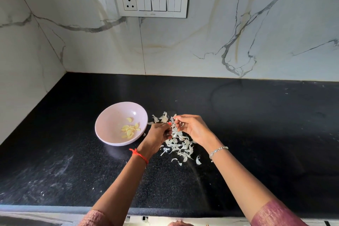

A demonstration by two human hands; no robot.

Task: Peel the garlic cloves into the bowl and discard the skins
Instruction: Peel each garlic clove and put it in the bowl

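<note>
Sleeves (pixel 275 213), pinkish, sit at the bottom of frame on both forearms, just over the front edge of the desk (pixel 256 134). Left wrist has a red thread (pixel 139 155), right wrist a silver bracelet (pixel 218 150).

Only fitting that could carry marks is a white switch plate (pixel 151 3) on the marble wall (pixel 201 42): one three-pin socket at its left, then a row of rocker switches.

Both hands meet mid-desk, above the skins (pixel 181 146). Left hand (pixel 159 134) has its fingers curled in, gripping pale skins against the palm. Right hand (pixel 192 128) has curled fingers too, fingertips pinching a scrap of skin right beside the left fingertips. Cannot tell if a clove is inside either grip.

Skins lie loose on the desk under and between the hands, some spread behind the fingertips and a few strays toward the camera.

Bowl (pixel 113 119), pale pink, stands on the desk just left of the left hand, near but not touching. Peeled cloves (pixel 130 130), yellowish, lie in its right half, close to the left hand.

Desk is black and speckled with light dusty smears front left. It meets the wall at the back and at a left corner behind the bowl. Dark surface stretches from the hands to the right frame edge and back to the wall.
</note>
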